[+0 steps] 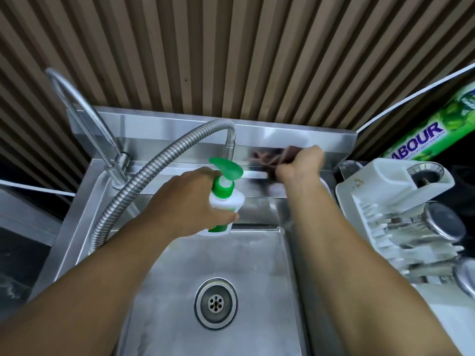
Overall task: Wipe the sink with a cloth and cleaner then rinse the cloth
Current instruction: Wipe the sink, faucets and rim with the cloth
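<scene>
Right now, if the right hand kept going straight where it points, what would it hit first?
Probably the sink's steel backsplash: the right hand holds the cloth right by it. Blur hides whether they touch.

Left hand [191,201] grips the cleaner bottle [223,199]; right hand [300,163] presses a dark cloth [267,158] on the sink's backsplash [180,129].

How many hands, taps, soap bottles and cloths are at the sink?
Hands: 2, left hand and right hand
Taps: 2, rigid tap and flexible hose tap
Bottles: 1, pump bottle
Cloths: 1, cloth
Total: 6
</scene>
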A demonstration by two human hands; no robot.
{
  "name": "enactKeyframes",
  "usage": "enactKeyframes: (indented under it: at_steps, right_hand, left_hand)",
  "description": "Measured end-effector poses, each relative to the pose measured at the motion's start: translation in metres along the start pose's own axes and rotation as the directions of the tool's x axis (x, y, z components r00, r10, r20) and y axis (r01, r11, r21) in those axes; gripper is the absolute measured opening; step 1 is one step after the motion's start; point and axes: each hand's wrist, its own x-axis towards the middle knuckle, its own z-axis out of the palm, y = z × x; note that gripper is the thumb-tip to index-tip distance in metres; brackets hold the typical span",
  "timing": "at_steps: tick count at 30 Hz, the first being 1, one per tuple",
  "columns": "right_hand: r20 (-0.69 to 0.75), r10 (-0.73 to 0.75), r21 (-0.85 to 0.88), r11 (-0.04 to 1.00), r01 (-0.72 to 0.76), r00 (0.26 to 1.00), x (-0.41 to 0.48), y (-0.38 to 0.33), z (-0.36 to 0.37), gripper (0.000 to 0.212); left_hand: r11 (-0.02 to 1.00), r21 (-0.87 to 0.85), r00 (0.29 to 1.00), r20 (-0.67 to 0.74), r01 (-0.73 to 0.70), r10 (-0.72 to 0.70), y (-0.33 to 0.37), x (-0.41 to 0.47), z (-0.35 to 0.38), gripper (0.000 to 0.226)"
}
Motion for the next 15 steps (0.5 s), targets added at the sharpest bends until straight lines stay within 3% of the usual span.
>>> enactKeyframes:
  at_steps: [2, 4, 5, 6, 7, 10, 12, 13, 15]
  right_hand:
    - [-0.104, -0.093, -0.098, 0.992, 0.083, 0.990, 0.023, -0.027, -0.011, 0.051]
    - [-0.230, -0.338, -0.411, 0.884, 0.224, 0.913, 0.041, -0.030, -0.021, 0.066]
    - [-0.179, -0.521, -0.637, 0.708, 0.305, 0.834, 0.044, -0.019, -0.024, 0.071]
    - [-0.019, -0.642, -0.797, 0.472, 0.376, 0.766, 0.042, 0.000, -0.028, 0.072]
    - [0.173, -0.673, -0.868, 0.241, 0.434, 0.719, 0.036, 0.022, -0.036, 0.071]
    - [0.620, -0.461, -0.784, -0.322, 0.531, 0.635, 0.011, 0.076, -0.066, 0.069]
    - [0.806, -0.218, -0.559, -0.586, 0.587, 0.550, 0.003, 0.091, -0.083, 0.066]
    - [0.857, -0.098, -0.436, -0.662, 0.609, 0.506, -0.001, 0.094, -0.088, 0.067]
    - [0.892, 0.070, -0.288, -0.674, 0.680, 0.447, -0.008, 0.096, -0.094, 0.065]
  left_hand:
    - [1.000, -0.005, 1.000, -0.005, 0.001, -0.001, 0.000, -0.002, -0.001, 0.059]
    - [1.000, 0.006, 1.000, -0.015, 0.001, -0.001, -0.003, -0.004, 0.002, 0.061]
    - [1.000, 0.005, 1.000, -0.023, 0.000, 0.001, -0.005, -0.005, 0.003, 0.063]
    - [1.000, 0.001, 0.999, -0.036, -0.006, 0.006, -0.007, -0.007, 0.004, 0.064]
    - [1.000, 0.002, 0.999, -0.051, -0.011, 0.011, -0.010, -0.008, 0.006, 0.064]
    - [1.000, 0.020, 0.996, -0.084, -0.014, 0.015, -0.014, -0.011, 0.006, 0.061]
    - [1.000, 0.010, 0.994, -0.106, -0.011, 0.012, -0.013, -0.012, 0.005, 0.058]
    - [1.000, 0.001, 0.993, -0.117, -0.013, 0.013, -0.012, -0.012, 0.004, 0.055]
    - [1.000, -0.014, 0.993, -0.118, -0.009, 0.008, -0.010, -0.012, 0.004, 0.052]
